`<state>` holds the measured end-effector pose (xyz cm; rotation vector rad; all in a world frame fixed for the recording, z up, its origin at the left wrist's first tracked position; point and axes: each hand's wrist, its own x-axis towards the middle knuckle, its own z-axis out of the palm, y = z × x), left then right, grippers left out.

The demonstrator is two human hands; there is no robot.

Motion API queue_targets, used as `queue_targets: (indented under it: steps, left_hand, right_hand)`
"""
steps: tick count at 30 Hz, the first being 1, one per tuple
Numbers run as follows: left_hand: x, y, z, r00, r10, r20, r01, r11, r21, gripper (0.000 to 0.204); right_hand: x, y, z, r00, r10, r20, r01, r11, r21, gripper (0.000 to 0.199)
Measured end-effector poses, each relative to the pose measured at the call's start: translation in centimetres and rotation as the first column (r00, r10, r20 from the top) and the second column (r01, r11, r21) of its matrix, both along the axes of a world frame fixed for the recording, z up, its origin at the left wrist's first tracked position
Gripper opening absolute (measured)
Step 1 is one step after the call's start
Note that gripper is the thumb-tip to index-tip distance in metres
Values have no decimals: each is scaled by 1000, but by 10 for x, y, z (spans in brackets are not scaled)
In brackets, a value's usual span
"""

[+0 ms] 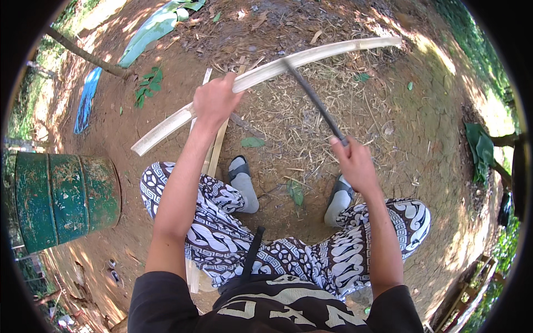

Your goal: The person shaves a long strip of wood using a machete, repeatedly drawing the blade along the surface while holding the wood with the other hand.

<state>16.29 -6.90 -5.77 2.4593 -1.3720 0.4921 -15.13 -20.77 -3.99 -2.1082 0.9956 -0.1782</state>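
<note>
My left hand point(216, 101) is wrapped round a long pale split bamboo strip point(316, 54), left of the strip's middle. The strip slants up to the right, its hollow near end point(147, 141) at the left. In my right hand point(355, 165) is a long, narrow, dark-bladed machete point(313, 99), its grip mostly hidden by my fingers. The blade points up and left, and its slightly blurred tip meets or overlaps the bamboo's lower edge; whether it cuts in, I cannot tell.
Thin shavings point(322, 102) litter the dirt beyond my feet. More light strips point(218, 145) lie beneath my left forearm. A rusty green drum point(69, 194) lies at the left. Further off are a thin tree trunk point(91, 57), a blue sheet point(88, 101) and a large leaf point(149, 34).
</note>
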Motion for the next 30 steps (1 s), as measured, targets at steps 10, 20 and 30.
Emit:
queue_targets:
  steps: [10, 20, 30]
  left_hand:
    - [18, 19, -6, 998, -61, -18, 59, 996, -63, 30]
    - [8, 13, -6, 982, -19, -189, 14, 999, -31, 32]
    - [2, 7, -3, 968, 12, -251, -23, 999, -43, 33]
  right_hand:
    - [-13, 7, 3, 999, 5, 54, -1, 997, -77, 47]
    - [-16, 13, -2, 972, -199, 125, 108, 850, 515, 46]
    - [-10, 17, 3, 951, -262, 167, 23, 595, 803, 47]
